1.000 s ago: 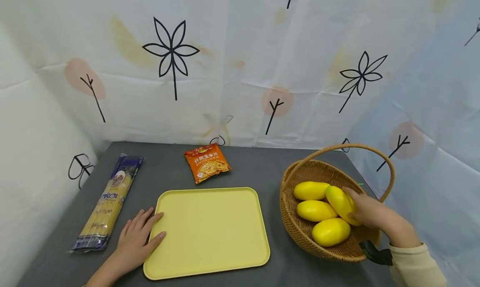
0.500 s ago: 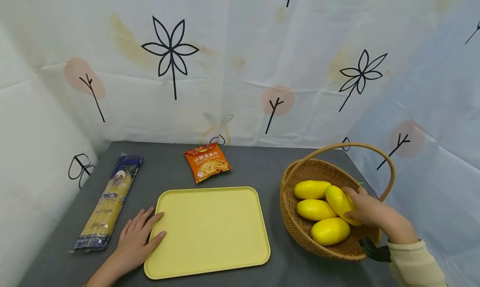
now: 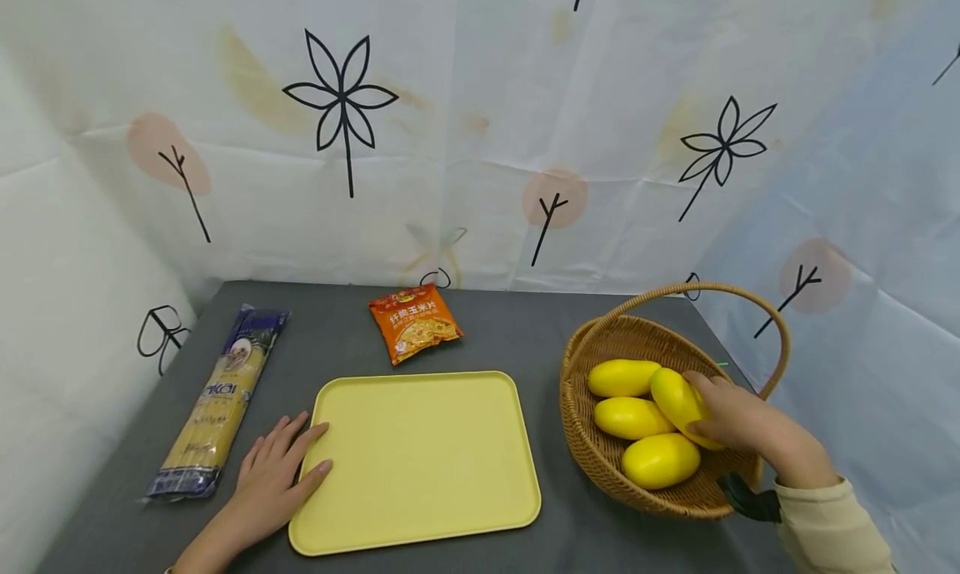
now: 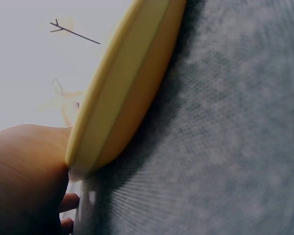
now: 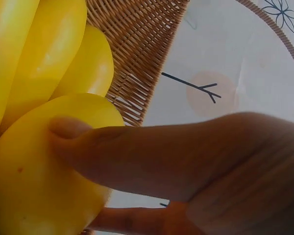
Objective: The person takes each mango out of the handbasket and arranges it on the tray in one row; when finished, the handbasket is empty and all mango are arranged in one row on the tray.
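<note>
Yellow fruit: the one in the right hand's grip (image 3: 678,397) is inside the wicker basket (image 3: 572,428), at the far right of the table.
Noodle packet: far left (image 3: 217,407), long and filmy; its contents look brittle.
Left hand: (image 3: 268,484) fingers straight and spread, thumb and forefinger resting over the tray's left edge.
Tray: (image 3: 420,466) pale yellow, shallow; probably stiff and light, easy to slide.
Snack bag: (image 3: 416,324) beyond the tray; likely light and crushable.
Neighbouring fruit: three more (image 3: 632,418) at the held one's left, seemingly touching it, so they could roll.
Weight: cannot be told; real or imitation is unclear.
Skin: smooth and glossy, perhaps slippery; firm-looking, though a hard squeeze might bruise it if real.
Right hand: (image 3: 738,420) clamped on the fruit's right side, thumb on one face, fingers on another.
Best hold: round the thick middle, thumb opposing fingers; the tapered ends would probably slip.
Basket handle: (image 3: 708,289) arches overhead, to be kept clear of the wrist.
</note>
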Demonstrator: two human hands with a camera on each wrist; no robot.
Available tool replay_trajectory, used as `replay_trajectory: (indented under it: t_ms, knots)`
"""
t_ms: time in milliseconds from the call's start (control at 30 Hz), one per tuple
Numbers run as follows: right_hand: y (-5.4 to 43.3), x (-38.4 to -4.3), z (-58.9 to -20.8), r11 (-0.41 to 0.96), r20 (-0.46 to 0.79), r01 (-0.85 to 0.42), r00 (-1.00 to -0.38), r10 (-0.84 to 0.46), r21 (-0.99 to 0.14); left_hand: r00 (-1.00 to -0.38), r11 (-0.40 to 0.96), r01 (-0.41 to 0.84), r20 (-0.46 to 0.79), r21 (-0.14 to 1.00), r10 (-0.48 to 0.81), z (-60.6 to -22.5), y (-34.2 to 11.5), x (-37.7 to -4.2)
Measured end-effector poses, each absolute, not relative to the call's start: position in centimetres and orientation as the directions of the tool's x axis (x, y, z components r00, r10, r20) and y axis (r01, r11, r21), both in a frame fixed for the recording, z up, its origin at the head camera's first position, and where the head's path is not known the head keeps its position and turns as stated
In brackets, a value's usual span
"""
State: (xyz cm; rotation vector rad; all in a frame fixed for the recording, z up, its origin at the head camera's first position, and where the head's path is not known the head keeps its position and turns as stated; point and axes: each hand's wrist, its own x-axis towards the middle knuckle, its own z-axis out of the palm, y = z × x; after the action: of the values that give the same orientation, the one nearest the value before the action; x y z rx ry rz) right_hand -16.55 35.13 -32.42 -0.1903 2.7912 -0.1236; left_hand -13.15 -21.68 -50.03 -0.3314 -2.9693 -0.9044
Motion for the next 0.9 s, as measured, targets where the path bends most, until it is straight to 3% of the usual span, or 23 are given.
replay_trajectory:
  t_ms: [333,567,900]
  knots:
    - [33.1,-14.8,-30.9,0.977,-0.175,-0.194,-0.963,-0.206,-0.087,-0.978,0.813,0.205,0.083,0.545,0.191,-50.0,-21.8,-13.2]
    - [30.7,-12.9,-29.3,0.954,-0.124,-0.230,-0.959,-0.256,-0.193,-0.977,0.811,0.209,0.088,0.546,0.192,-50.1,-21.8,-13.2]
    - [27.3,-10.1,-28.1,0.917,0.070,-0.366,-0.931,-0.359,-0.160,-0.976,0.809,0.213,0.090,0.547,0.197,-50.2,-21.8,-13.3]
